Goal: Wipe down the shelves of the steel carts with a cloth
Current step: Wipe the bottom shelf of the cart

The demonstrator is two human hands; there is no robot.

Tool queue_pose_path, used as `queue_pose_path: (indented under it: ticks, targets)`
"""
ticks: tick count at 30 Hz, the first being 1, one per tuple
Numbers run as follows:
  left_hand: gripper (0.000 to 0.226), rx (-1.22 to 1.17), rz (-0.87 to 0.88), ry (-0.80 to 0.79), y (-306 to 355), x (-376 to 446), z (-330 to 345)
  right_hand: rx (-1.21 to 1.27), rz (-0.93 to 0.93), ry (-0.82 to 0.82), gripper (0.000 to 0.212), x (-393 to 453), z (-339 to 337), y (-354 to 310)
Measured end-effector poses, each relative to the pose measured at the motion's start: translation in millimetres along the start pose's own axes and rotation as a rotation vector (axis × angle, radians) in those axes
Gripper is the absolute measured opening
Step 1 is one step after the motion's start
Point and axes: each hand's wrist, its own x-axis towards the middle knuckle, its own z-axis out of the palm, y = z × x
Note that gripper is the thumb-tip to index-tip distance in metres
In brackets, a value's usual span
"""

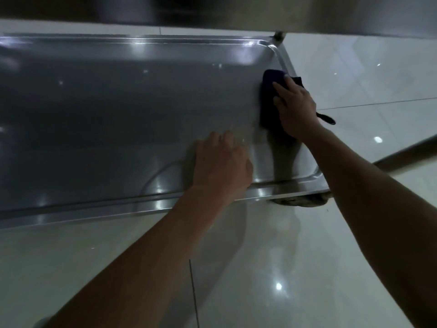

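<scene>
1. The fingers [281,85] of the right hand [295,107] lie fairly straight and spread on the cloth [269,91], pressing it flat against the shelf [118,114]; nothing is curled round it. The fingers of the left hand [220,162] are loosely bent and rest on the bare steel, holding nothing.

2. Nearest along the shelf's front rim [94,209], the left hand sits just inside the raised lip, apparently steadying the cart. Pale floor tiles [260,268] lie on the near side of that rim.

3. Further in, beside the shelf's right edge, the dark blue cloth lies touching the steel under the right palm. A dark strap or tail [327,119] trails past the wrist over the right rim.

4. At the shelf's far right corner a steel post [280,37] rises toward the underside of an upper shelf [354,15].

5. Judged from its look, the cloth is soft, light and limp; it would bunch or slip if only pinched, so a flat palm at its middle, fingers spread toward its far edge, suits best.

6. The shelf looks stiff, smooth and glossy, probably slick, so the cloth should glide easily; the rounded corner and raised lip likely call for fingertip pressure.
</scene>
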Motion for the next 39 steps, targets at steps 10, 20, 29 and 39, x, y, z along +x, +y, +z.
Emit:
queue_pose_path:
  ticks: [10,20,29,39]
  targets:
    - [0.041,0.060,-0.003,-0.015,4.3,-3.4,-2.7,0.052,0.047,-0.037,0.047,-71.3,-3.3,5.6]
    - [0.056,0.094,0.081,-0.059,-8.4,-17.9,6.0,0.100,0.057,-0.061,0.045,-174.4,-17.2,-6.3]
    - [0.058,-0.012,0.158,0.043,-49.7,-74.8,-15.7,0.060,0.129,-0.042,0.045,-170.1,-8.1,-27.0]
    - [0.058,0.111,0.141,0.015,-123.7,-120.5,-50.6,0.092,0.085,-0.067,0.047,-179.5,9.3,-116.1]
